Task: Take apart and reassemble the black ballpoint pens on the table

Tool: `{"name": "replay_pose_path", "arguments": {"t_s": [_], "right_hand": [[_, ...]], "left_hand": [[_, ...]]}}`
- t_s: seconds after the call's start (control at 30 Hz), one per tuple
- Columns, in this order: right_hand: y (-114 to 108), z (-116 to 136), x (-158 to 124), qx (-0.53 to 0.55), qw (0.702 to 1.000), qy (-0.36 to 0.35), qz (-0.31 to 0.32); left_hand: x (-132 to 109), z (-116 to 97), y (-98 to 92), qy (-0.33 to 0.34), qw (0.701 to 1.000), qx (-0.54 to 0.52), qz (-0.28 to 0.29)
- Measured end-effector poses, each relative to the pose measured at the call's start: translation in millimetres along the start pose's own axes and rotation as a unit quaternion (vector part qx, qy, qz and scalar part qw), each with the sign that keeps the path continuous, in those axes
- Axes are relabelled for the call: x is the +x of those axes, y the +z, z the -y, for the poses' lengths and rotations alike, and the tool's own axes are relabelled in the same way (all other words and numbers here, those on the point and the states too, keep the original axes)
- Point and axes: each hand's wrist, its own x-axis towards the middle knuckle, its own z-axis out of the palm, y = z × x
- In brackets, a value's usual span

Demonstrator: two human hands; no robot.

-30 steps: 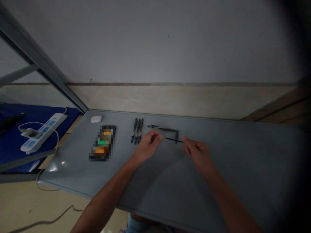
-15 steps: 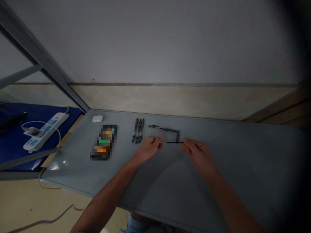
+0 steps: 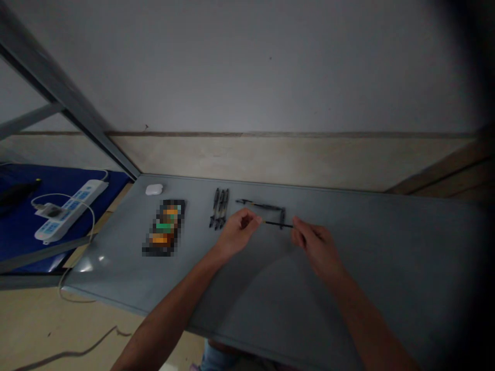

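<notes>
Between my two hands a thin black pen refill (image 3: 277, 223) is held roughly level above the table, with a paler stretch near its left end. My left hand (image 3: 240, 232) pinches the left end between thumb and finger. Closed on the right end is my right hand (image 3: 314, 241), whose fingers hide that end. Just beyond, a dark pen or pen part (image 3: 263, 205) lies slantwise, and a short black piece (image 3: 283, 217) lies crosswise at its right end. Three dark pens (image 3: 221, 208) lie side by side left of these.
On the grey table (image 3: 371, 257) are a white earphone case (image 3: 154, 189) and a pixelated phone-shaped object (image 3: 164, 228) at the left. A white power strip (image 3: 71, 211) with cables rests on a blue surface. A metal post (image 3: 96, 134) rises at the back left corner.
My left hand has turned slightly, lifting the refill's left end so that it tilts a little. The right hand has shifted marginally right. The things on the table stay put.
</notes>
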Motion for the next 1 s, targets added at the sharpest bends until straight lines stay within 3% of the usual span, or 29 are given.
{"name": "replay_pose_path", "arguments": {"t_s": [0.23, 0.47, 0.57, 0.83, 1.0], "right_hand": [[0, 2, -3, 0.005, 1.0, 0.003, 0.026], [1, 4, -4, -0.001, 1.0, -0.003, 0.026], [1, 3, -3, -0.006, 1.0, -0.008, 0.024], [1, 9, -2, -0.049, 0.998, -0.028, 0.028], [0, 2, -2, -0.058, 0.998, -0.005, 0.006]], "left_hand": [[-3, 0, 3.3, -0.041, 0.999, -0.03, -0.002], [-6, 2, 3.9, -0.07, 0.995, 0.052, 0.048], [-6, 0, 3.3, -0.062, 0.995, 0.037, 0.067], [-2, 2, 1.9, -0.036, 0.999, -0.039, -0.002], [-4, -4, 0.6, -0.013, 0.999, -0.049, -0.014]]}}
